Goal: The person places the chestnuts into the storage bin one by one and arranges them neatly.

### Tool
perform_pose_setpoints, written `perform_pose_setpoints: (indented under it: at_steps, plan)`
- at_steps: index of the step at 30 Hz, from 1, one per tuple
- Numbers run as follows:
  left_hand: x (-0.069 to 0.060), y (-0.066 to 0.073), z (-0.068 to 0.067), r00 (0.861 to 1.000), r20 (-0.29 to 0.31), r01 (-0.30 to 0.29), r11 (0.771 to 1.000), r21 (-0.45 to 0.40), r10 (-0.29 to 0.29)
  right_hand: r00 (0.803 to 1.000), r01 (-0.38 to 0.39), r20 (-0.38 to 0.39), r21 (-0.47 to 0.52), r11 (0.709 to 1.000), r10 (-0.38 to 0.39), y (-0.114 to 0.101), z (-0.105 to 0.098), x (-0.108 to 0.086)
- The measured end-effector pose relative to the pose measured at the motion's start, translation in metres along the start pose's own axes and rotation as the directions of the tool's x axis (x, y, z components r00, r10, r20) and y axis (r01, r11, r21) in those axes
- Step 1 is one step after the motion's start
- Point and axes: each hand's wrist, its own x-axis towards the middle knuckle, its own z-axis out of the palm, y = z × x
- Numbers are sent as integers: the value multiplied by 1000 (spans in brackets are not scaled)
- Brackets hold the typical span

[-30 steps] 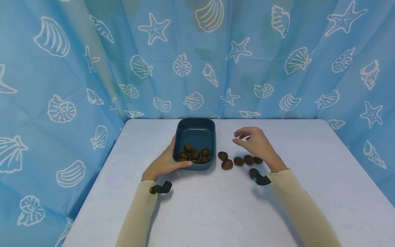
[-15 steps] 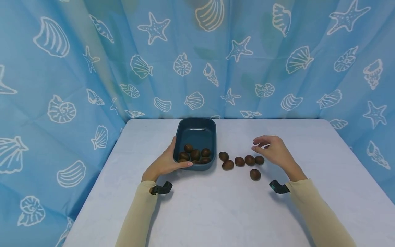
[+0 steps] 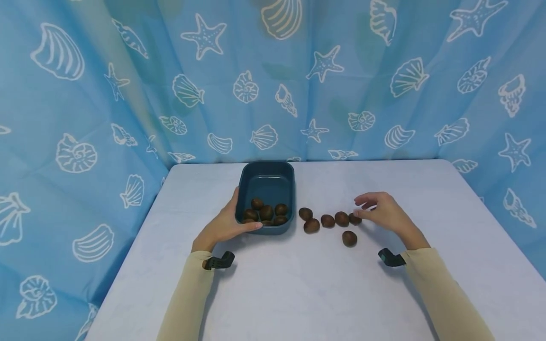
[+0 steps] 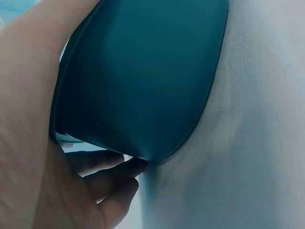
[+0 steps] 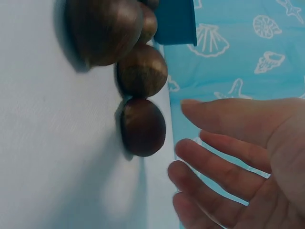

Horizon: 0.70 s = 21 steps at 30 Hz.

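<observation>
My left hand [image 3: 222,222] holds the near left corner of a dark teal plastic tub [image 3: 291,189], thumb along the front edge and fingers down the left side. Several brown chestnuts [image 3: 266,211] lie at the near end inside it. Just right of the tub, more chestnuts [image 3: 327,220] form a loose row on the table. My right hand [image 3: 382,211] hovers at the row's right end, fingers loosely bent and apart. In the right wrist view its thumb and fingertips are a short way from the end chestnut [image 5: 144,128], with nothing between them.
A single chestnut [image 3: 349,238] lies nearer to me than the row. The table [image 3: 290,293] is covered in white cloth. A blue curtain with white shell prints [image 3: 264,94] hangs behind it and at both sides. Each wrist carries a black camera mount [image 3: 391,257].
My right hand has moved right and toward me, from beside the tub to the row's right end. My left hand stays on the tub. The head view has shifted slightly.
</observation>
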Motion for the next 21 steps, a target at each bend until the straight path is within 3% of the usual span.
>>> perform_pose_setpoints:
  at_steps: [8,21]
  plan:
    - [0,0,-1,1000,3,7,1000,9,-7,996,16,88,-9,1000,-15,4,1,2]
    - [-1,2,-1,1000,2,-15,1000,-15,15,993,-47,107,-67,997,54,5,8,4]
